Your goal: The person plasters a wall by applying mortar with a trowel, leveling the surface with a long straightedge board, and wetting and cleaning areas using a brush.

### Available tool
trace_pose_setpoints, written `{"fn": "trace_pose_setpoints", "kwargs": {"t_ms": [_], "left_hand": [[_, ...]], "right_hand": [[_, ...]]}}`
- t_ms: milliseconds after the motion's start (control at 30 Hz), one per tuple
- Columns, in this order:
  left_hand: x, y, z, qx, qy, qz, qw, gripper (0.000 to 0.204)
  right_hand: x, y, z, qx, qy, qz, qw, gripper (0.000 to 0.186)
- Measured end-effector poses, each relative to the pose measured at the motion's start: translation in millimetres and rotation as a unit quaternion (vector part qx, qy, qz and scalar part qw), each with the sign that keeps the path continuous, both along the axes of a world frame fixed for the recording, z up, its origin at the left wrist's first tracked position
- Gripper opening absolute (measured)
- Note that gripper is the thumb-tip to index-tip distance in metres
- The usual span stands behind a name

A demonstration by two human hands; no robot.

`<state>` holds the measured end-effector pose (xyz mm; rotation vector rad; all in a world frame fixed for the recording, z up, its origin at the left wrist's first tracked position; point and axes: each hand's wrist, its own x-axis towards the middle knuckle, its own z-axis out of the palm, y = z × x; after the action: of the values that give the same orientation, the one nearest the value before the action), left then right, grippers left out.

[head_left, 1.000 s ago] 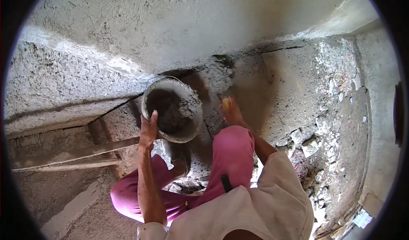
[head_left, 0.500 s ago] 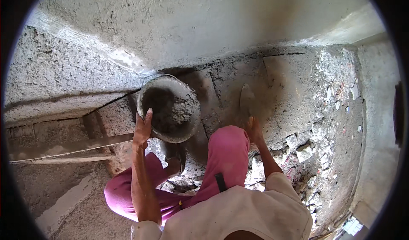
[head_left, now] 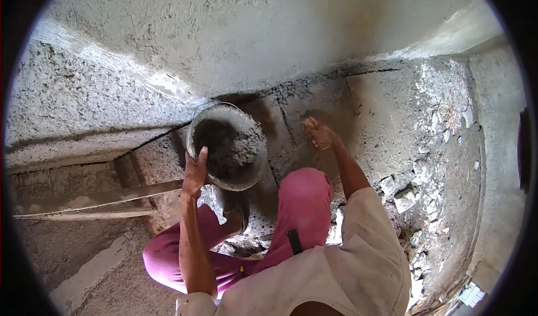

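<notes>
A round metal bucket (head_left: 255, 170) stands tilted at the left of centre, with grey wet mortar (head_left: 244, 148) inside. My left hand (head_left: 195, 170) is closed on its near left rim, the thumb lying over the edge. To the right of the bucket, my right hand (head_left: 320, 135) is closed in a fist above the slabs, around the handle of a trowel; the blade is not clearly visible now, only a tan end of the grip by the fingers. A thin wire handle (head_left: 207, 104) rests along the bucket's far rim.
A plastered wall (head_left: 291, 30) rises in front, and a rough ledge (head_left: 84, 103) runs along the left. A wooden plank (head_left: 112, 195) reaches toward the bucket. Broken rubble (head_left: 406, 201) lies at the right. My knee in pink trousers (head_left: 305, 195) is between the hands.
My right hand has moved forward and a little left, from beside my knee to over the slabs; the trowel blade no longer shows clearly. My left hand stays on the bucket rim.
</notes>
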<state>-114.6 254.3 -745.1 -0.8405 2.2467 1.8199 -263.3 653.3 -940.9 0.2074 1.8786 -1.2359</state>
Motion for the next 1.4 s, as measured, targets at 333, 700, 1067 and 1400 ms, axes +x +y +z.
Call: {"fn": "trace_pose_setpoints", "kwargs": {"t_ms": [333, 700, 1067, 1400], "left_hand": [[-3, -1, -10, 0.021, 0.031, 0.015, 0.999, 0.058], [-18, 14, 8, -0.029, 0.002, -0.017, 0.999, 0.065], [-10, 5, -15, -0.041, 0.017, -0.021, 0.999, 0.067], [0, 6, -30, -0.082, -0.003, 0.001, 0.997, 0.076]], "right_hand": [[85, -3, 96, 0.169, 0.256, 0.207, 0.929, 0.052], [29, 63, -41, 0.294, 0.528, 0.155, 0.782, 0.032], [58, -7, -5, 0.206, 0.542, 0.092, 0.809, 0.033], [5, -2, 10, 0.030, 0.095, 0.034, 0.994, 0.056]]}}
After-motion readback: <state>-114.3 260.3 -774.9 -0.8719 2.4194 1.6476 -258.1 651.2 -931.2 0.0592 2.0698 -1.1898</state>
